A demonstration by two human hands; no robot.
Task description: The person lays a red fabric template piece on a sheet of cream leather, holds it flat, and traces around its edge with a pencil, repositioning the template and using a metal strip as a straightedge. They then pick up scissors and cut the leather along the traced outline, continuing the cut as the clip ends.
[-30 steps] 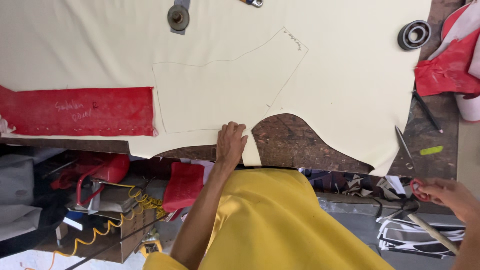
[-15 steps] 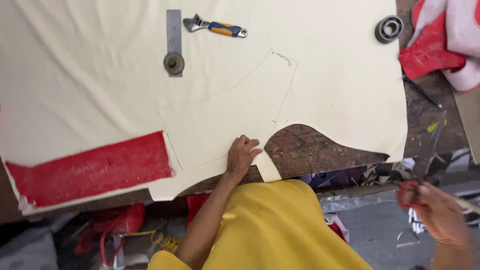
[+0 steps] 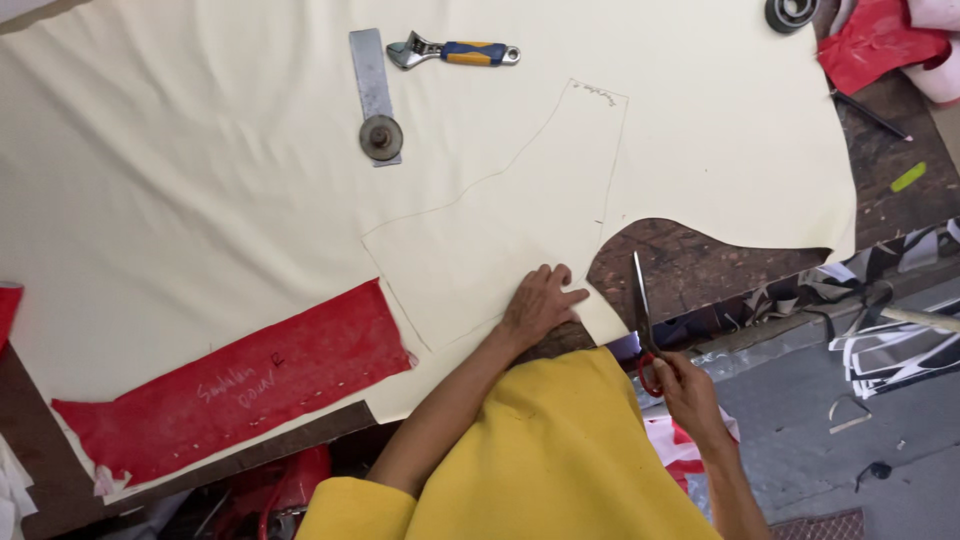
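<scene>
One big sheet of cream fabric (image 3: 250,200) covers most of the bench (image 3: 700,265), with a pencil outline of a single pattern piece drawn on it, running from mid-sheet down to the near edge. The left hand (image 3: 540,302) lies flat on the fabric inside that outline, fingers spread and pointing toward the cut edge, right at the near edge of the bench. It holds nothing, just presses the cloth down.

The right hand (image 3: 685,385) is closed around the red handles of one pair of scissors (image 3: 642,310). The blades point away from the person, up over the bare wood where a curved bite is already cut out of the sheet. Blades look nearly together, tip just beside the fabric's cut edge, but whether they touch it is hard to tell.

Other stuff, counted: one red pattern strip (image 3: 240,385) with chalk writing at the near-left corner, one steel ruler (image 3: 370,85) with one round weight (image 3: 381,137) sitting on its near end, one adjustable wrench (image 3: 455,52) just right of the ruler at the far edge. Far-right corner has one bearing ring (image 3: 790,12), some red cloth (image 3: 880,45), and one pencil (image 3: 870,112). One small green chalk bit (image 3: 908,177) lies near the right edge.
</scene>
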